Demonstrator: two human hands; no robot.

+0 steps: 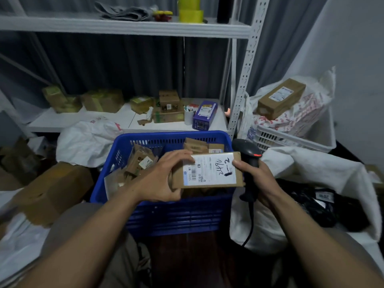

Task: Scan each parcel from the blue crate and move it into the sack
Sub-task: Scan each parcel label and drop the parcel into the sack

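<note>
While the parcel (207, 185) hangs over the blue crate (166, 215), label up, its long axis runs 9 to 3 o'clock between my hands. My left hand (160, 181) grips the 9 o'clock end, fingers curled over the far edge. My right hand (259, 179) wraps the handle of the scanner (248, 154), and its thumb tip touches the parcel's 3 o'clock end.

The scanner head sits at 1 o'clock of the parcel, just beside that corner, with its red light on. The barcode (193, 173) lies at the label's 9 o'clock side, near my left fingers (the far end from the scanner). My guess is that the head must swing over toward it.

The sack (311, 163) lies at 3 o'clock, mouth open, beyond my right hand. Dark bagged parcels (320, 206) lie inside it. The right hand is nearer the sack but occupied. The crate holds a jumble of small cardboard parcels (141, 163).
</note>
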